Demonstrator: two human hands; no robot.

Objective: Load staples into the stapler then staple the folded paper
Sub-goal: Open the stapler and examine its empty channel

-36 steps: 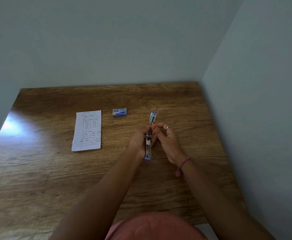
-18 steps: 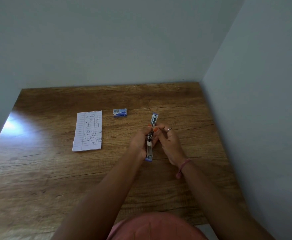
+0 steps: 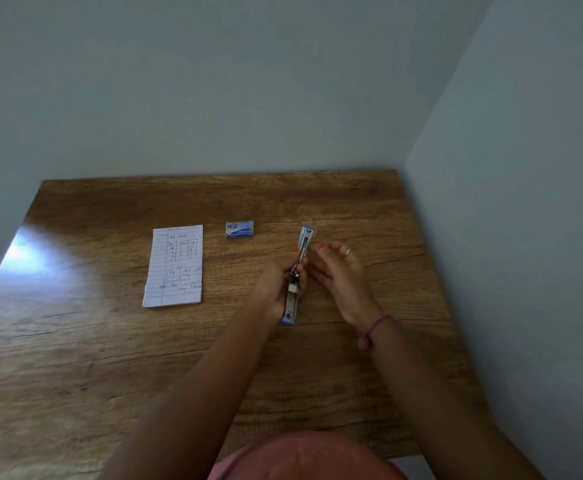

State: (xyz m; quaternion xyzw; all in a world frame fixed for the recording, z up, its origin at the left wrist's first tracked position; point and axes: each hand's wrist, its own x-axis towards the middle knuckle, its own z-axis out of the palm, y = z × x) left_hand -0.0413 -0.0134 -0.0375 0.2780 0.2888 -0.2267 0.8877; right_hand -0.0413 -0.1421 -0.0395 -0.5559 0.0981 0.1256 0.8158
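A person's left hand (image 3: 276,289) grips the opened stapler (image 3: 297,275) above a wooden table (image 3: 75,358), fingers curled around its middle, the blue-tipped top arm swung out toward 12 o'clock and the metal channel running back toward 6. The right hand (image 3: 338,271) hovers just beside it at 3 o'clock, fingers loosely curled and apart from the tool; whether a staple strip sits between the fingertips cannot be told (any strip would be too small to make out). The staple box (image 3: 239,229) lies on the table at 10 o'clock from the stapler, and the folded paper (image 3: 174,266), lined and handwritten, rests flat well apart at 9 o'clock. Loading looks unfinished. The risks from here: a strip dropped crooked into the channel may jam, and snapping the sprung arm shut with fingertips close could pinch them or scatter staples.
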